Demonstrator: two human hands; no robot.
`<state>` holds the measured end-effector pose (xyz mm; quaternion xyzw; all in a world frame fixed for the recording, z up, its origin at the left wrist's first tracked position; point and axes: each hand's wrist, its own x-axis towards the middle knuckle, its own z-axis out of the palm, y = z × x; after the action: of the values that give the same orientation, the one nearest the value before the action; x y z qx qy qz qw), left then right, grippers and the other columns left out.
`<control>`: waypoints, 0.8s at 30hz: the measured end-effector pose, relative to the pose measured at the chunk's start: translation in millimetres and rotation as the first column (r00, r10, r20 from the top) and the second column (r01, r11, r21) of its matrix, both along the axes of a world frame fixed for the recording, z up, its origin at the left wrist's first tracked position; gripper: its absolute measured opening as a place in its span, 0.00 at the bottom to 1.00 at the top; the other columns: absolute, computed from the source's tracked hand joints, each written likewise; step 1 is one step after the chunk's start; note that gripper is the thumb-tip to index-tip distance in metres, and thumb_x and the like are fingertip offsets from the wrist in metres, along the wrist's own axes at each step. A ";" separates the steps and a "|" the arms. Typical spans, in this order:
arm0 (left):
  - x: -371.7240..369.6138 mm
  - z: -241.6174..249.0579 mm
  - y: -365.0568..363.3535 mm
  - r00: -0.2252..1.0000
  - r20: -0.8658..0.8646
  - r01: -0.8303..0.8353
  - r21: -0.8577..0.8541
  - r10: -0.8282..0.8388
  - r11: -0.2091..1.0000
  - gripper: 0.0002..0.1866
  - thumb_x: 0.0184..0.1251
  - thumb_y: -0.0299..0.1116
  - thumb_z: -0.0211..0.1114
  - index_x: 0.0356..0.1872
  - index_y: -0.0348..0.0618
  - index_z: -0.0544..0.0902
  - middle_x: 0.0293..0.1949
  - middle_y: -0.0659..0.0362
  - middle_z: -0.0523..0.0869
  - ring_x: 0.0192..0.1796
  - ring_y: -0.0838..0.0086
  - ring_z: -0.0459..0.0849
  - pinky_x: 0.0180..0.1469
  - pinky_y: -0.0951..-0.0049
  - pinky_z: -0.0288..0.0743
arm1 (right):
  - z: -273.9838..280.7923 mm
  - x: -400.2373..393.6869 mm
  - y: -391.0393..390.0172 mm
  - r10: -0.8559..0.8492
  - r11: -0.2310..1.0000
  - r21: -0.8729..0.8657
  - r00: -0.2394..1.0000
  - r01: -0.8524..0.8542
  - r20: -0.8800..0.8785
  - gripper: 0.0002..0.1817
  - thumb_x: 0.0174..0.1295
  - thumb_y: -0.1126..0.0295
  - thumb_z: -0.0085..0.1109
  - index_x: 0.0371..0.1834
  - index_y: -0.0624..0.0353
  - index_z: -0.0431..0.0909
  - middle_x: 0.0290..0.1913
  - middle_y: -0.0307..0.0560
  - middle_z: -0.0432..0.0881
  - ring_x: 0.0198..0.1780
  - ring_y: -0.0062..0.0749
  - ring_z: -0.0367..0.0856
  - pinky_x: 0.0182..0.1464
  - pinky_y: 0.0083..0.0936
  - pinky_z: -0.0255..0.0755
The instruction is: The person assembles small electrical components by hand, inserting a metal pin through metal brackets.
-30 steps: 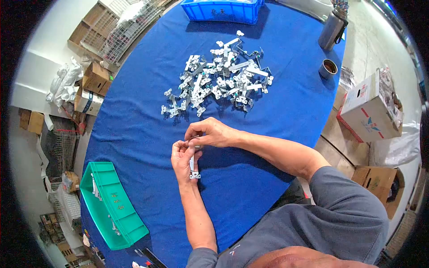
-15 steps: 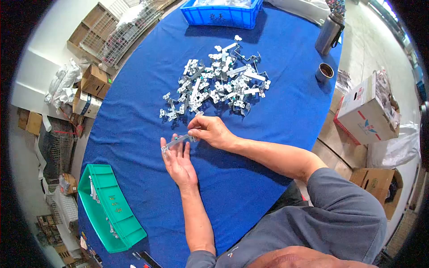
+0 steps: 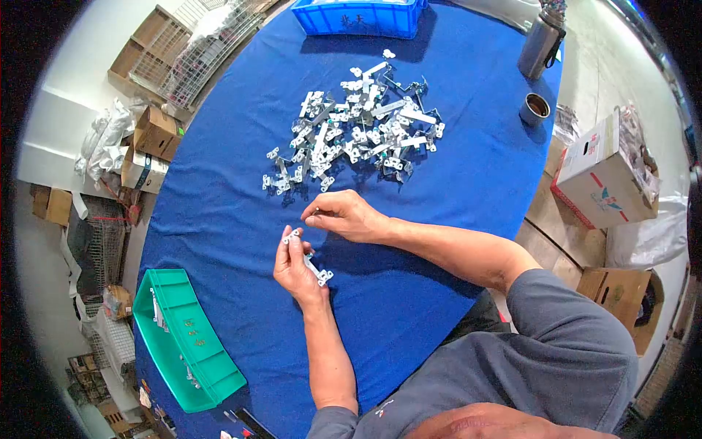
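Observation:
A small metal bracket (image 3: 320,274) with white, holed end plates is held in my left hand (image 3: 296,272), fingers closed around it. Both its ends stick out, one near the fingertips and one beside the palm. Just above and to the right, my right hand (image 3: 352,216) is closed in a pinch. A small dark bit shows between its thumb and finger, too small to name. The two hands are close but apart. Beyond them lies a loose pile of similar metal brackets (image 3: 418,116) on the blue cloth (image 3: 227,212).
At the left front stands a green bin (image 3: 213,347) with a few metal pieces in it. A blue crate (image 3: 358,20) sits at the far edge. To the right are a steel flask (image 3: 540,47) and a cup (image 3: 534,110). Cardboard boxes (image 3: 607,179) stand beyond the table edge.
My left hand has turned and closed round the bracket, which lay across its open fingers before. My right hand has come off the bracket's end and stays pinched nearby.

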<state>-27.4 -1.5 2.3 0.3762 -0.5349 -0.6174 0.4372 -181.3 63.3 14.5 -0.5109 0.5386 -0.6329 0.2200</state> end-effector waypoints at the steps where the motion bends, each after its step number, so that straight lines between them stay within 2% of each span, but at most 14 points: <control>1: -0.6 0.2 1.9 1.000 -0.010 0.008 0.012 -0.007 1.000 0.16 0.73 0.27 0.60 0.57 0.29 0.78 0.44 0.56 0.87 0.36 0.81 0.83 0.38 0.80 0.78 | -0.2 -0.2 -0.4 0.031 0.999 0.008 0.999 -0.032 0.027 0.09 0.66 0.68 0.60 0.41 0.63 0.83 0.31 0.50 0.85 0.32 0.29 0.85 0.35 0.29 0.75; 3: -3.3 -1.3 5.5 0.999 -0.042 0.025 0.022 -0.024 0.999 0.16 0.73 0.28 0.60 0.57 0.29 0.78 0.44 0.55 0.87 0.38 0.80 0.84 0.39 0.79 0.79 | 1.6 0.3 0.6 0.064 0.998 0.016 0.996 -0.065 0.054 0.09 0.66 0.68 0.60 0.41 0.64 0.82 0.32 0.50 0.86 0.33 0.28 0.85 0.36 0.28 0.76; 5: -2.7 -7.4 3.8 0.994 -0.083 0.077 0.013 -0.076 0.997 0.16 0.73 0.27 0.59 0.57 0.29 0.78 0.46 0.54 0.87 0.44 0.76 0.86 0.41 0.77 0.81 | 5.9 1.8 3.1 0.167 0.982 0.050 0.959 -0.183 0.230 0.10 0.67 0.68 0.59 0.41 0.65 0.82 0.34 0.51 0.87 0.36 0.29 0.86 0.38 0.28 0.77; 10: -5.1 -1.5 7.7 0.991 -0.056 0.120 0.024 -0.118 0.993 0.17 0.73 0.26 0.59 0.58 0.27 0.77 0.48 0.53 0.86 0.44 0.75 0.86 0.39 0.78 0.82 | -3.2 4.1 -0.4 0.134 0.989 0.047 0.986 -0.139 0.097 0.11 0.66 0.68 0.58 0.41 0.66 0.82 0.33 0.53 0.86 0.35 0.33 0.87 0.38 0.31 0.78; 11: -5.8 -1.0 8.6 0.992 -0.080 0.103 0.048 -0.099 0.994 0.17 0.72 0.25 0.60 0.57 0.27 0.78 0.46 0.53 0.87 0.42 0.75 0.86 0.39 0.78 0.81 | -3.8 3.3 -0.5 0.114 0.991 0.067 0.993 -0.116 0.034 0.11 0.66 0.67 0.58 0.41 0.66 0.81 0.33 0.54 0.86 0.35 0.35 0.87 0.38 0.31 0.78; 14: -6.5 -2.4 8.3 0.991 -0.104 0.088 0.071 -0.080 0.994 0.16 0.70 0.24 0.61 0.56 0.26 0.79 0.44 0.53 0.87 0.40 0.75 0.86 0.38 0.78 0.81 | -5.5 2.8 -1.2 0.086 0.992 0.091 0.996 -0.085 -0.003 0.11 0.65 0.67 0.58 0.40 0.66 0.81 0.32 0.53 0.86 0.34 0.36 0.87 0.37 0.32 0.78; 18: -6.3 0.1 8.0 0.991 -0.128 0.060 0.114 -0.045 0.992 0.17 0.69 0.23 0.63 0.57 0.27 0.78 0.44 0.52 0.87 0.40 0.73 0.87 0.38 0.79 0.81 | -5.7 5.1 -0.7 0.066 0.996 0.058 0.993 -0.072 0.098 0.11 0.65 0.67 0.58 0.40 0.66 0.81 0.31 0.53 0.86 0.34 0.36 0.87 0.37 0.32 0.77; 20: -3.0 -9.2 4.0 0.988 -0.141 0.075 0.079 -0.064 0.994 0.17 0.70 0.24 0.62 0.58 0.28 0.77 0.44 0.52 0.87 0.41 0.73 0.87 0.37 0.78 0.82 | -4.4 3.9 -0.9 0.127 0.990 0.041 0.983 -0.134 0.134 0.10 0.66 0.68 0.58 0.41 0.65 0.80 0.31 0.52 0.85 0.34 0.37 0.86 0.37 0.31 0.77; 22: -0.6 -10.5 2.3 0.985 -0.154 0.089 0.042 -0.081 0.995 0.18 0.70 0.25 0.62 0.59 0.30 0.77 0.45 0.53 0.87 0.41 0.73 0.87 0.37 0.77 0.82 | -2.7 2.9 0.2 0.140 0.988 0.048 0.986 -0.145 0.094 0.10 0.66 0.67 0.58 0.41 0.65 0.80 0.32 0.52 0.85 0.35 0.37 0.87 0.38 0.31 0.78; 24: -1.0 -9.1 2.4 0.989 -0.121 0.094 0.037 -0.089 0.995 0.16 0.67 0.23 0.65 0.55 0.29 0.80 0.43 0.52 0.87 0.40 0.72 0.87 0.36 0.79 0.82 | -1.6 1.8 0.9 0.151 0.986 0.057 0.987 -0.154 0.050 0.10 0.66 0.67 0.58 0.41 0.65 0.80 0.33 0.53 0.86 0.36 0.37 0.87 0.39 0.31 0.78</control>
<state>-28.4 0.9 -6.8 0.3230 -0.5114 -0.6694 0.4313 -179.5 64.2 12.8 -0.5291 0.5117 -0.6091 0.2952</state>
